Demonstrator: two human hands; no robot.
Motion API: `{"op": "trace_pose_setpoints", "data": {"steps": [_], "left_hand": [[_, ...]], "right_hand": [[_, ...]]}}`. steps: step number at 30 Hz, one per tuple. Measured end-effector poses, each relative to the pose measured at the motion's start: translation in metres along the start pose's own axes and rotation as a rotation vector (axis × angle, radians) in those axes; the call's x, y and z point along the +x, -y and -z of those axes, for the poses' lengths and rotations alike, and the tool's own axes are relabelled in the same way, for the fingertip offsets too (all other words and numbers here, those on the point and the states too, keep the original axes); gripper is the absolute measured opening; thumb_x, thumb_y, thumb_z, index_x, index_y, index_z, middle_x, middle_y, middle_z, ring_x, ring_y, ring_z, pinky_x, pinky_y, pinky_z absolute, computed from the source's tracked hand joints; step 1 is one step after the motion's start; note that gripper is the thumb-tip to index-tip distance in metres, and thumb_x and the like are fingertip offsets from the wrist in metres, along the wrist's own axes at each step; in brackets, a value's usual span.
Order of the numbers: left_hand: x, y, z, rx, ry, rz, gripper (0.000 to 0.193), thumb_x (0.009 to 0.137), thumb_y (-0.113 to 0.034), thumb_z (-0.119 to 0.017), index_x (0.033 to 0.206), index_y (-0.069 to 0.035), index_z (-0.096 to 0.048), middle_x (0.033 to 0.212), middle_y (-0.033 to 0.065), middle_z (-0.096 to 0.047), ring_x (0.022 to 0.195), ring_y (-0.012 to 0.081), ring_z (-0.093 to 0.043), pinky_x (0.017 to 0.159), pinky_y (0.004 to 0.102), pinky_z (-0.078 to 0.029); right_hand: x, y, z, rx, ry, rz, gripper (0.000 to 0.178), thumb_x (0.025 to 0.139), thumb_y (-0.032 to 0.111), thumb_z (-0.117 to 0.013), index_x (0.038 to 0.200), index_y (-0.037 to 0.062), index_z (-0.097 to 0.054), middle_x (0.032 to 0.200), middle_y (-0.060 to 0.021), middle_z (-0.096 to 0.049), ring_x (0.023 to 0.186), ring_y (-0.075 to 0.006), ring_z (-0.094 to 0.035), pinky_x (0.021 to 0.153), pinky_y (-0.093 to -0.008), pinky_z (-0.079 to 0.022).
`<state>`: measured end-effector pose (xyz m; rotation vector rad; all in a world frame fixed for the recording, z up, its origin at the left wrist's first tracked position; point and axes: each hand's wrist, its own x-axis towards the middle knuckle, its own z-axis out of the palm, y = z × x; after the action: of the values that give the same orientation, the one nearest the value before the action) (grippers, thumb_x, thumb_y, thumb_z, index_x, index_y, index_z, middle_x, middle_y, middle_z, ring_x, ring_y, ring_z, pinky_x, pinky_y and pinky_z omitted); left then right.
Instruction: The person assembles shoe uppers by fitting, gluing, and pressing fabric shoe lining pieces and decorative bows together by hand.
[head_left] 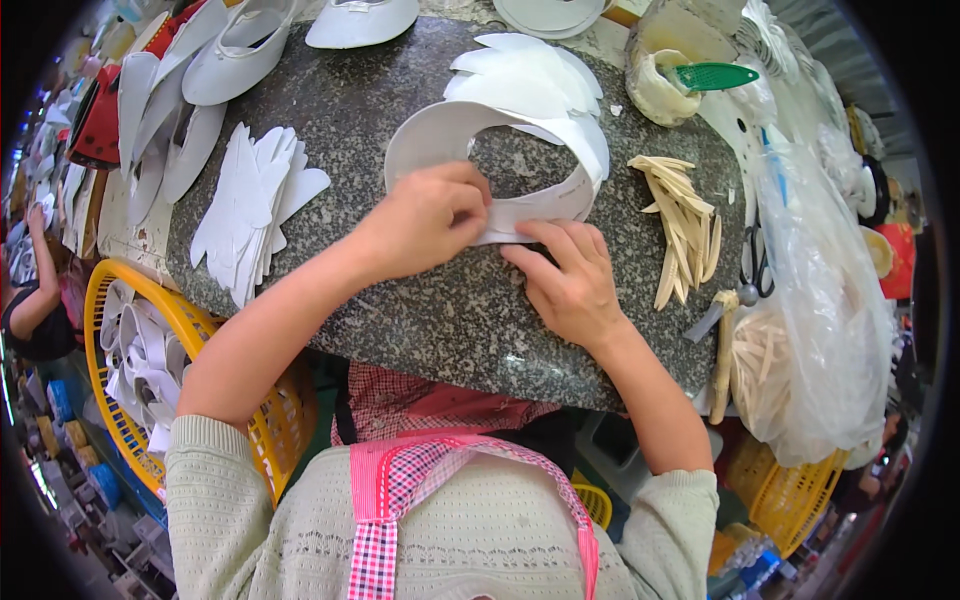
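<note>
A white ring-shaped piece, like a shoe upper [420, 145], stands on the dark speckled stone slab in front of me. At its near edge, my left hand [430, 215] is closed, with thumb and fingers pinching the band. Just to the right, my right hand [570, 280] presses its fingertips on the same edge; the thumb's contact is partly hidden. Behind the upper lies a fanned stack of white cut pieces [520, 70]. Another stack of white flat pieces [250, 205] rests left of my left hand. Beige curved strips [680, 225] lie to the right.
A crusted pot [665, 90] with a green-handled tool [715, 77] stands back right. Several white uppers [235, 60] line the far left. Scissors [758, 265] and a plastic bag [830, 330] are at right. A yellow basket [100, 330] holds white parts. Another person's arm [42, 260] shows far left.
</note>
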<state>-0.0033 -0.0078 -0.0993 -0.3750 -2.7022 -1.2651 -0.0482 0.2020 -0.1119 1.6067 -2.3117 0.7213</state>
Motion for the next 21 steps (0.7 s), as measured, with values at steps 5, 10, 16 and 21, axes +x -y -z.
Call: {"op": "trace_pose_setpoints", "data": {"steps": [5, 10, 16, 21], "left_hand": [[0.003, -0.014, -0.005, 0.021, 0.007, -0.100, 0.006, 0.077, -0.005, -0.058, 0.078, 0.000, -0.056, 0.086, 0.0095, -0.058, 0.078, 0.0219, -0.058, 0.064, 0.0312, -0.048], [0.014, -0.011, -0.002, 0.111, 0.118, -0.012, 0.009, 0.079, -0.009, -0.056, 0.076, -0.001, -0.055, 0.077, 0.0112, -0.058, 0.070, 0.0225, -0.058, 0.062, 0.0337, -0.046], [0.023, -0.010, 0.000, -0.094, 0.065, 0.175, 0.010, 0.079, -0.010, -0.057, 0.080, 0.000, -0.056, 0.067, 0.0098, -0.058, 0.062, 0.0199, -0.057, 0.059, 0.0303, -0.045], [0.021, -0.011, 0.002, -0.068, 0.198, 0.093, 0.013, 0.078, -0.012, -0.060, 0.085, -0.001, -0.059, 0.077, 0.0102, -0.060, 0.072, 0.0197, -0.058, 0.064, 0.0307, -0.046]], "right_hand": [[0.007, -0.005, -0.004, -0.134, -0.209, 0.105, 0.022, 0.064, 0.014, -0.062, 0.086, 0.0142, -0.063, 0.094, -0.0006, -0.056, 0.087, -0.0174, -0.053, 0.085, -0.0384, -0.037], [0.010, -0.013, -0.010, -0.151, -0.296, 0.264, 0.012, 0.060, 0.014, -0.064, 0.071, 0.0117, -0.060, 0.088, 0.0028, -0.056, 0.084, -0.0167, -0.052, 0.084, -0.0408, -0.035], [0.011, -0.018, 0.001, -0.183, -0.210, 0.268, 0.016, 0.059, 0.010, -0.060, 0.074, 0.0049, -0.057, 0.085, -0.0032, -0.055, 0.082, -0.0200, -0.052, 0.070, -0.0345, -0.042], [0.007, -0.022, -0.003, -0.039, -0.158, 0.173, 0.019, 0.062, 0.007, -0.058, 0.080, 0.0038, -0.058, 0.080, -0.0048, -0.051, 0.074, -0.0212, -0.051, 0.063, -0.0322, -0.043]]}}
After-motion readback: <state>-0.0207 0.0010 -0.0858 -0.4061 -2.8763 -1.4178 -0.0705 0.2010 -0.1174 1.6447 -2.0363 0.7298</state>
